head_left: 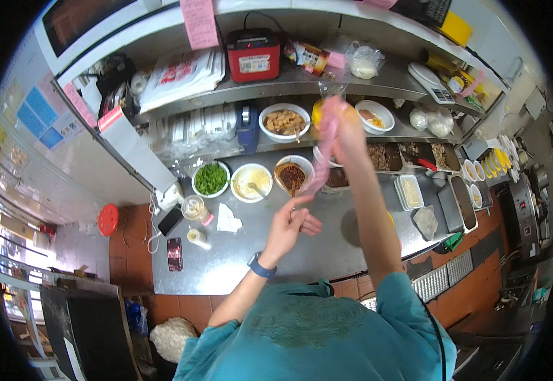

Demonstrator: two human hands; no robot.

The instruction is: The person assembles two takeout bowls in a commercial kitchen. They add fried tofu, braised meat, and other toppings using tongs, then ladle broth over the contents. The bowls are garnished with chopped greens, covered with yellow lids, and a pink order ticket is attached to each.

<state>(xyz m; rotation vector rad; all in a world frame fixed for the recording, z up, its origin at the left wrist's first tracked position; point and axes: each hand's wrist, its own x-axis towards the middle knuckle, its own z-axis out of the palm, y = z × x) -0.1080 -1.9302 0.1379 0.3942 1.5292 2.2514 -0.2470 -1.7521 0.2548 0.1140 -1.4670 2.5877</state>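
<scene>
My right hand is raised toward the middle shelf, blurred by motion, its fingers closed on a thin pink plastic bag. The bag hangs in a long, narrow strip down and to the left. Below its lower end is my left hand, fingers apart and index finger stretched out; whether the fingertip touches the bag I cannot tell. Just beyond that hand stands a bowl of dark red chili sauce with a spoon. Farther left are a bowl of pale minced stuff and a bowl of chopped greens.
A bowl of brown chunks and a white bowl stand on the middle shelf. Metal trays hold food at the back right. White containers, a phone, a cup and a crumpled tissue lie on the steel counter.
</scene>
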